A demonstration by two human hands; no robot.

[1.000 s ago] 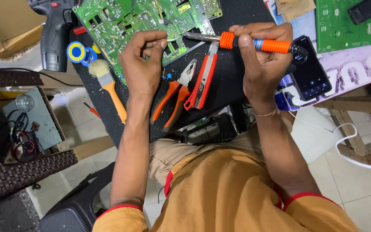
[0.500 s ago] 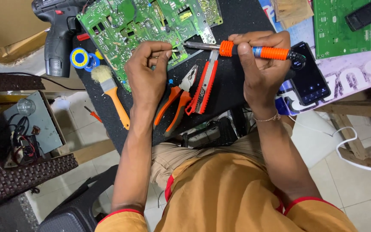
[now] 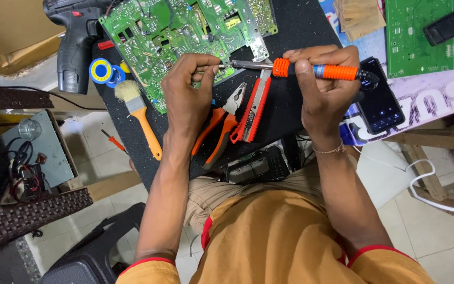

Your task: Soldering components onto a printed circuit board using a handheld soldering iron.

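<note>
The right hand [image 3: 326,87] has its fingers wrapped tight round the orange handle of a soldering iron [image 3: 311,70], which lies level with its metal tip pointing toward the left hand's fingertips. The left hand [image 3: 187,97] is curled narrow, thumb and forefinger pinched on something thin that is too small to tell, right at the iron's tip. Both forearms reach forward from the body, and the green circuit board [image 3: 185,37] lies just beyond and under the left fingers, with orange pliers [image 3: 219,129] and a red utility knife [image 3: 253,110] nearer the body.
</note>
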